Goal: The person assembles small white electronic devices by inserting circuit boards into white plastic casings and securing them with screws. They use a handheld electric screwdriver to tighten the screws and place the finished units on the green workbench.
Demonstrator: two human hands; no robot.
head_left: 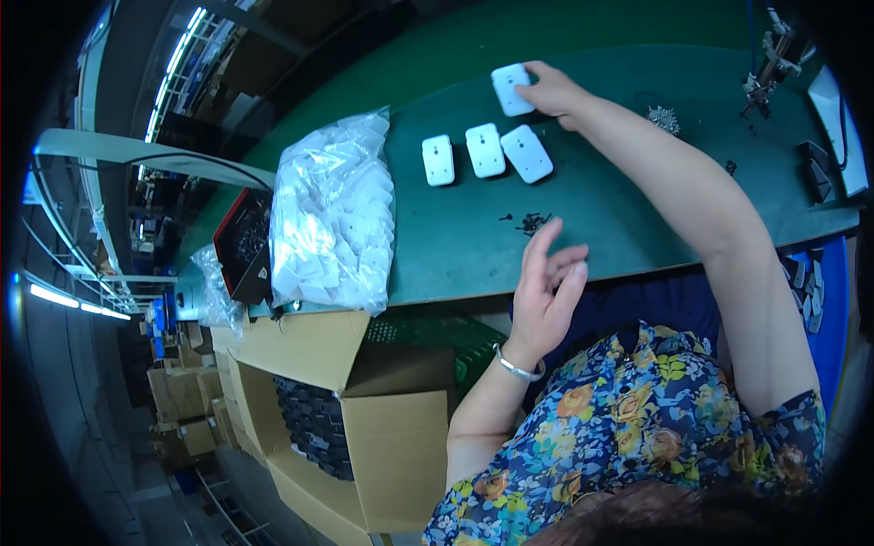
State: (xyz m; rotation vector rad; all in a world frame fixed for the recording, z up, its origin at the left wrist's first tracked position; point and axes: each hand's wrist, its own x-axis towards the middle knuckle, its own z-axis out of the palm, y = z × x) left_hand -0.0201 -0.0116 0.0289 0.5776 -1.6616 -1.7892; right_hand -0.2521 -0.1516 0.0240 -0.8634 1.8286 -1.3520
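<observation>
A green table (pixel 446 250) carries a bag (pixel 335 223) at ten o'clock. The left hand (pixel 544 305), near four, parts its fingers; the right hand (pixel 553 94), at one, grips a white case (pixel 508 91), three more cases (pixel 485 152) near twelve, screws (pixel 530 222) at two

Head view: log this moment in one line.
right hand: holding white rounded-rectangular piece | left hand: open, near small black screws | green tabletop: three similar white pieces

Place: looking like an assembly workshop
Green bench (pixel 446 255): bearing bagged parts (pixel 332 218)
Cartons (pixel 175 393): standing stacked
Strip lights (pixel 53 296): glowing
</observation>
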